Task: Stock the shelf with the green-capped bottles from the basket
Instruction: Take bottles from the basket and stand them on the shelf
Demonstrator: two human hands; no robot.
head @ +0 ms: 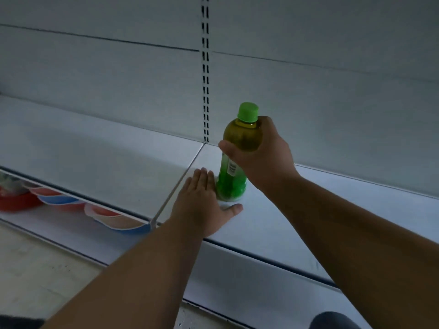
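Observation:
One green-capped bottle (pixel 237 157) with a green label and yellowish liquid stands upright on the white shelf (pixel 308 210), just right of the seam between two shelf boards. My right hand (pixel 263 157) grips its upper body from the right, thumb across the front. My left hand (pixel 202 205) lies flat on the shelf with straight fingers, its side against the bottle's base. The basket is out of view.
A slotted metal upright (pixel 205 79) runs down the white back panel behind the bottle. Below the shelf at left, red, blue and white bowls (pixel 114 217) sit on a lower shelf. The pale floor (pixel 35 269) shows at bottom left.

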